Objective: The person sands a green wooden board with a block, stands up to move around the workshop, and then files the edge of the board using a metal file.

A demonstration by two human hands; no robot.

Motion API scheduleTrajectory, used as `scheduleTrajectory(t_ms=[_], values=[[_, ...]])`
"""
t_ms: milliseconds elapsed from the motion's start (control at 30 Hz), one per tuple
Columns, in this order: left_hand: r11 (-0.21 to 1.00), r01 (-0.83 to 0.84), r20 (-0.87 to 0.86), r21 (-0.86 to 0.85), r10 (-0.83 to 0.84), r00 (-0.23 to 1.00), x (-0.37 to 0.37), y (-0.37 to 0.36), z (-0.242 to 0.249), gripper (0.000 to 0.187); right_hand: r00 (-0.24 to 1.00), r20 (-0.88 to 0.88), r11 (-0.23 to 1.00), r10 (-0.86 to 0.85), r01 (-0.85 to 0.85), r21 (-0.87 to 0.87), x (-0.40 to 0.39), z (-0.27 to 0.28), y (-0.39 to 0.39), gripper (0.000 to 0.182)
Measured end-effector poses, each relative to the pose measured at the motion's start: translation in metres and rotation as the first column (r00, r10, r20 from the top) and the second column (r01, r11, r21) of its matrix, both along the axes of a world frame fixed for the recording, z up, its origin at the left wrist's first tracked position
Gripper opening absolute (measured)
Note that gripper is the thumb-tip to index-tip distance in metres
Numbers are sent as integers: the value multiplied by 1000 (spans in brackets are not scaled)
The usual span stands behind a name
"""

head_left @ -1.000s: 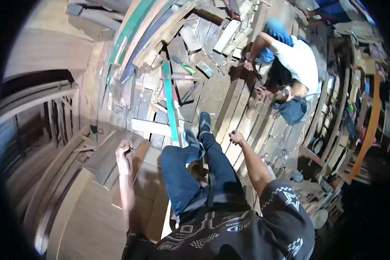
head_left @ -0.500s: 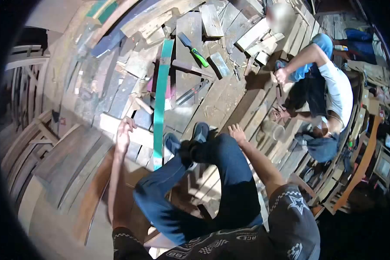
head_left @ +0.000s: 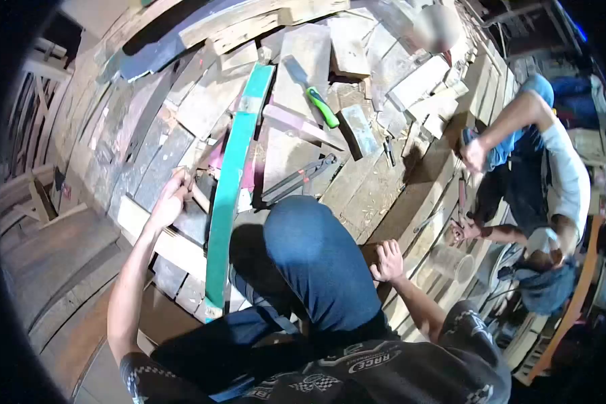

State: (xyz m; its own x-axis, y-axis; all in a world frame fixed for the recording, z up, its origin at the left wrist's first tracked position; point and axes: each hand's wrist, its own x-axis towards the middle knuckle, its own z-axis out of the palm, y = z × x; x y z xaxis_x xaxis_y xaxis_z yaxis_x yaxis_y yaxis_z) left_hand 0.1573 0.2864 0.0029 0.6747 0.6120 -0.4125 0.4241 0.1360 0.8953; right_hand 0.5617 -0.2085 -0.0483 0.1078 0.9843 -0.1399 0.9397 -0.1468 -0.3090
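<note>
My left hand [head_left: 170,196] has its fingers curled at the upper end of a short wooden handle [head_left: 199,196], just left of a long green strip [head_left: 228,176]. A pale board [head_left: 188,256] lies below that hand. On the right, my right hand [head_left: 388,261] is closed over the edge of a long wooden beam [head_left: 405,195], beside my raised knee. Beyond the knee are red-handled pliers [head_left: 299,180], and above them a chisel with a green handle [head_left: 322,108] lies on a plank. A grey block [head_left: 359,130] sits right of the chisel.
A co-worker [head_left: 565,182] sits at the right, one hand [head_left: 475,155] raised over the beams and the other lower down. A clear container [head_left: 451,262] stands near that person. Offcuts [head_left: 421,81] are scattered at the top; curved boards [head_left: 67,256] are stacked at the left.
My left hand has moved off the pale board to the wooden handle. My right hand's fingers, spread before, are now curled. My knee has risen, hiding my feet, and the view has shifted.
</note>
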Motion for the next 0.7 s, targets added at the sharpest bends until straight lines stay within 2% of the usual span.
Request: scheduleTrajectory(t_ms=[67, 133, 167, 200, 267, 300, 400, 433, 467, 500, 533, 567, 633, 667, 700], values=[[936, 111, -225, 334, -35, 974, 10, -7, 19, 5, 1000, 15, 1000, -26, 26, -10, -2, 0, -5, 57], [972, 56, -129, 227, -27, 991, 20, -18, 50, 8, 999, 19, 999, -29, 29, 26, -1, 0, -8, 55], [924, 102, -189, 367, -33, 981, 27, -23, 70, 13, 999, 32, 999, -30, 29, 32, -2, 0, -11, 52], [921, 70, -125, 382, -24, 992, 25, -27, 77, 15, 1000, -1, 997, -18, 18, 82, -3, 7, -7, 52], [841, 134, -213, 525, -23, 977, 20, -33, 98, 15, 999, 24, 998, -29, 28, 50, -6, 14, -7, 50], [842, 138, -169, 522, -56, 984, 21, -40, 112, 16, 997, 71, 1000, -30, 30, 3, -6, 14, -9, 48], [783, 204, -222, 588, -86, 971, 22, -52, 147, 16, 997, 50, 998, -58, 56, 36, -8, 19, -11, 48], [767, 180, -180, 616, -86, 980, 20, -57, 150, 16, 996, 49, 997, -73, 75, -27, -8, 17, -12, 47], [740, 151, -122, 656, -93, 988, 20, -55, 149, 15, 996, 32, 995, -83, 81, 56, -9, 20, -13, 46], [688, 198, -146, 698, -134, 980, 15, -51, 145, 15, 991, 128, 998, -42, 36, 46, -8, 22, -14, 47], [666, 175, -104, 725, -145, 984, 12, -50, 138, 16, 993, 97, 998, -70, 69, 10, -7, 8, -18, 50], [699, 144, -112, 701, -92, 989, 19, -59, 147, 15, 996, 81, 991, -31, 21, 130, -5, -5, -25, 51], [704, 139, -35, 697, -160, 986, 19, -55, 127, 10, 987, 159, 1000, -9, 5, 27, -5, -5, -24, 52], [679, 121, -29, 724, -146, 989, 19, -50, 110, 11, 996, 93, 998, -14, 8, 58, -4, -7, -25, 49], [651, 114, -80, 751, -82, 993, 26, -63, 116, 12, 993, 118, 993, -5, -9, 116, -4, -9, -26, 47]])
